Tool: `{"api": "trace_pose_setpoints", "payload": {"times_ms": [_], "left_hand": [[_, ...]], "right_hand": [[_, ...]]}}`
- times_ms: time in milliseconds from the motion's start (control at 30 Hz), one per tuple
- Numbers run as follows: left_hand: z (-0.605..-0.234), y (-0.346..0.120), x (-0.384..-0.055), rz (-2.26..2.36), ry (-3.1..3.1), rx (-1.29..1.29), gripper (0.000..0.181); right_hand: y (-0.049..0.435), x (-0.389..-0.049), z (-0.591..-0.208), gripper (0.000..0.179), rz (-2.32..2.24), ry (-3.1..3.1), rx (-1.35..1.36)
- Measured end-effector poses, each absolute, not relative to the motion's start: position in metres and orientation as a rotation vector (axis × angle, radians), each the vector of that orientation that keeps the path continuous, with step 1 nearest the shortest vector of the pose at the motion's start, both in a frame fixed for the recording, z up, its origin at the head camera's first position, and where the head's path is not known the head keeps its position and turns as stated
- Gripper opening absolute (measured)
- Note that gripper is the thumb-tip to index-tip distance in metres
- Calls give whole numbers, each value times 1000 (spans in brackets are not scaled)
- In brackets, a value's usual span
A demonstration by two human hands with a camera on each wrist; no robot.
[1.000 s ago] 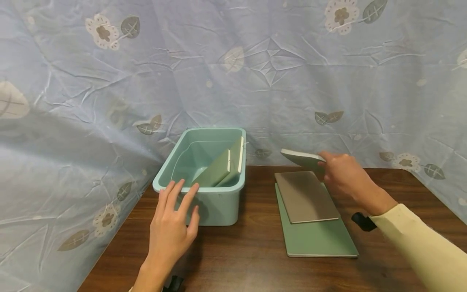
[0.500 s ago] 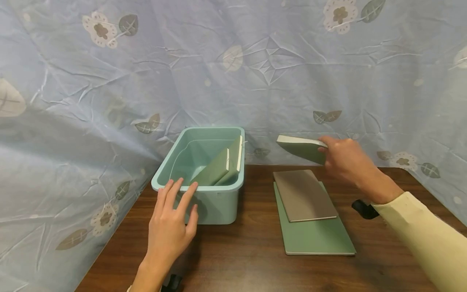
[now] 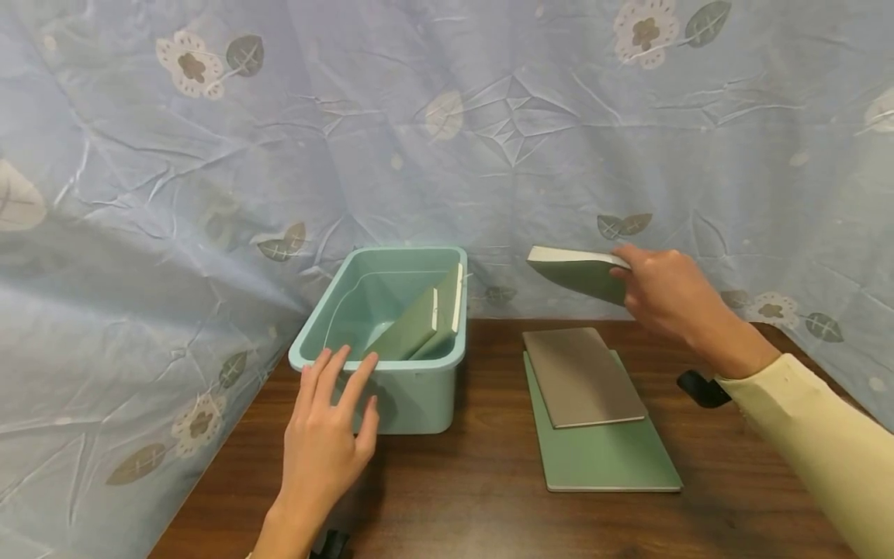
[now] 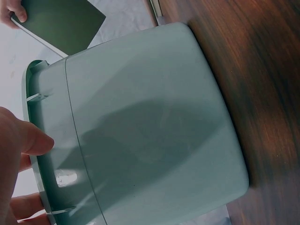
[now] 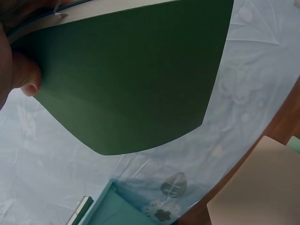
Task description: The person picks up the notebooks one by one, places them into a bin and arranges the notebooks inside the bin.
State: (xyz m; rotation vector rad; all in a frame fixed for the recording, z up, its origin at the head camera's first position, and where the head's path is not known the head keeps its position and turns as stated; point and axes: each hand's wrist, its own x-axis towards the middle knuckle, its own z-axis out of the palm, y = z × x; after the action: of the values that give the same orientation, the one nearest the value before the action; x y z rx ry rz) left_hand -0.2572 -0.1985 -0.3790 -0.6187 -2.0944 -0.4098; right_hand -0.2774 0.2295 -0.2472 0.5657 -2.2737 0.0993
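My right hand (image 3: 673,299) pinches a green notebook (image 3: 583,278) by one end, thumb on its cover. The notebook hangs in the air above the table, its cover bowed and its white page edge uppermost; the green cover (image 5: 126,79) fills much of the right wrist view. With fingers spread, my left hand (image 3: 324,435) rests its fingertips at the near rim of a pale teal plastic bin (image 3: 408,396). Two green notebooks (image 3: 412,322) lean inside the bin against its right side. Their lower parts are hidden by the near wall.
To the right of the bin, a brown notebook (image 3: 587,376) lies over a larger green notebook (image 3: 608,462) on the dark wood table (image 3: 482,505). A pale blue flowered cloth (image 3: 517,178) hangs behind the table and along its left side.
My right hand has lifted the green notebook higher above the brown one, and the notebook has tilted to show more of its cover. My left hand has stayed at the bin's rim.
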Motion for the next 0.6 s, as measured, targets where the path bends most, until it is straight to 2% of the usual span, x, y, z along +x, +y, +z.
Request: {"api": "trace_pose_setpoints", "payload": {"times_ms": [600], "left_hand": [[-380,-202,-257,-408,-2090,-610,56]], "right_hand": [[216,-279,-229,19,140,-2268,525]]}}
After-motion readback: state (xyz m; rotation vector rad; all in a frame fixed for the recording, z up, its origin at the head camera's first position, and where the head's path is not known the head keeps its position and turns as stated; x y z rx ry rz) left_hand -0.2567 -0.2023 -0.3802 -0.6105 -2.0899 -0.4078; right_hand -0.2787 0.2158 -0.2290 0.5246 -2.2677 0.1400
